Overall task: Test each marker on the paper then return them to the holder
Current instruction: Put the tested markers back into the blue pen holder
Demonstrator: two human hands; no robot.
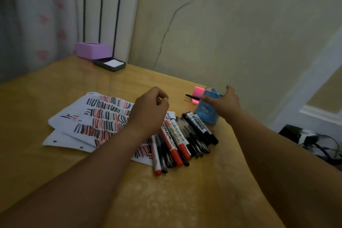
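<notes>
Several red and black markers lie in a pile on the white paper, which is covered with red and black test strokes. My left hand hovers over the paper beside the pile, its fingers curled closed with nothing visible in them. My right hand reaches over the blue holder at the table's far right edge. Its fingertips pinch one end of a black marker, which points left above the holder's rim. The inside of the holder is hidden.
A pink sticky-note block sits just behind the holder. At the far left corner stand a purple box and a dark tray with a white pad. Past the table's right edge, cables lie on the floor.
</notes>
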